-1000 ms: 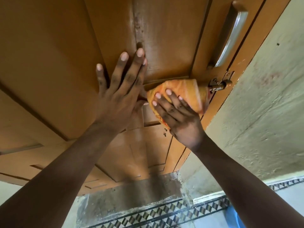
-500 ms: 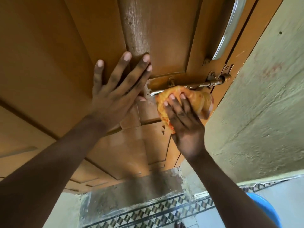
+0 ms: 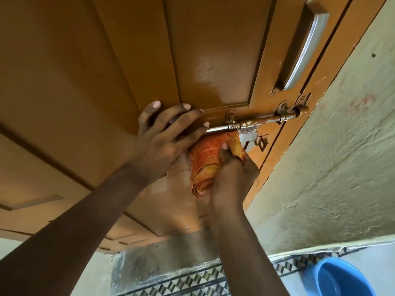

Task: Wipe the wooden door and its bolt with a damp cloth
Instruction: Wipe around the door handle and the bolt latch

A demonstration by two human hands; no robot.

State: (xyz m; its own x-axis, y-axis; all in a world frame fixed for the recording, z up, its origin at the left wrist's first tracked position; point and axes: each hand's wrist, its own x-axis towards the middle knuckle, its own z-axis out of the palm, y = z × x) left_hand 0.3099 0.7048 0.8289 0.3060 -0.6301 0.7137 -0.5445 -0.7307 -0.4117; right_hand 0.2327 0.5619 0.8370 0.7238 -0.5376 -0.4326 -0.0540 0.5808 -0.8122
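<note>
Below bolt (image 3: 256,122) | right hand (image 3: 233,174) fingers clutch cloth (image 3: 205,159) | left hand (image 3: 164,137) splayed flat on door (image 3: 85,82)

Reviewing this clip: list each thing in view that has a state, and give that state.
wooden door: shut against its frame.
bolt: slid across toward the frame.
orange cloth: bunched, pressed on the door just under the bolt.
right hand: gripping the cloth.
left hand: open, flat on the door.
blue basin: on the floor; contents unclear.

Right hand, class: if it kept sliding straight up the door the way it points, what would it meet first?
Most likely the bolt. The right hand presses the cloth to the door just beneath it; they may already touch.
</note>
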